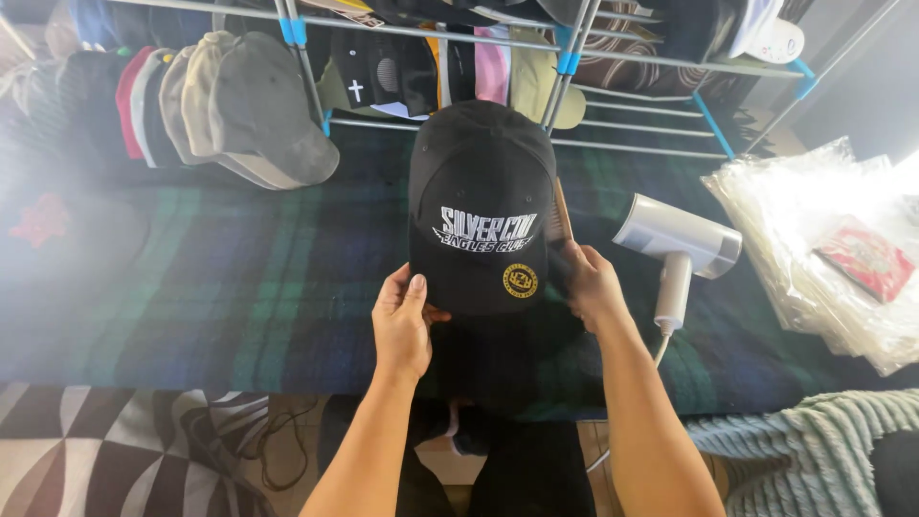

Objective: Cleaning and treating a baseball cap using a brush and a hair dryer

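The left hand (402,321) is gripping the black cap (479,206) by its brim at 7 o'clock, thumb on top, holding it upright over the plaid cloth (239,278). This looks like the brushing step — the next stroke probably needs the cap kept steady. At the cap's 3 o'clock the right hand (589,282) is clasping a brush (558,215) against its side — the steamer (675,244) is lying just beyond.
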